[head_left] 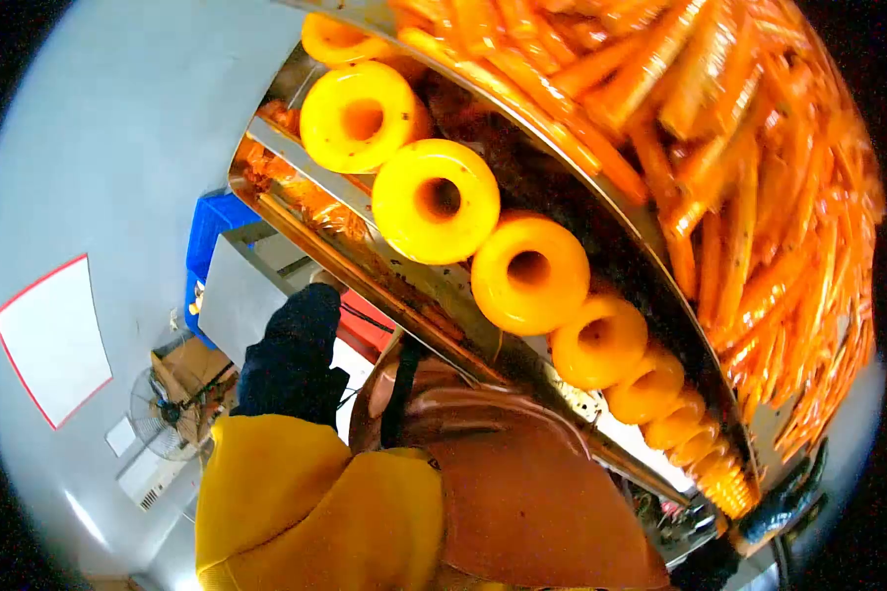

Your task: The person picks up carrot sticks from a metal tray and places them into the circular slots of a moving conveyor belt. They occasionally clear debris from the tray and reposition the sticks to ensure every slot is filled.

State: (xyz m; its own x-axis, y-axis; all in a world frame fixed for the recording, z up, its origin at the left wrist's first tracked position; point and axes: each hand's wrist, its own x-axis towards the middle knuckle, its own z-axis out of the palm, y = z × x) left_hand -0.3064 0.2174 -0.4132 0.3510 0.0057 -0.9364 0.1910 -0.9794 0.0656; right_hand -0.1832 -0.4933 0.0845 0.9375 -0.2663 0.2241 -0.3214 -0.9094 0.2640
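My left hand (327, 282) reaches to the edge of a metal machine frame. A black sleeve cover over a yellow sleeve (306, 492) leads to it, and only a sliver of the hand shows. Its fingers are hidden, so any grip cannot be made out. Nearest to it are the frame's lower rail (365, 300) and a grey metal box (241, 295). My right hand does not show. A row of yellow rollers with hollow centres (436, 201) runs diagonally along the machine, above my brown apron (522, 492).
Long orange carrots (749, 197) are heaped behind a metal side wall (660, 256) at upper right. Orange scraps (306, 192) lie in the frame. A blue crate (207, 236), a fan (163, 409) and a red-edged white board (54, 340) are at left.
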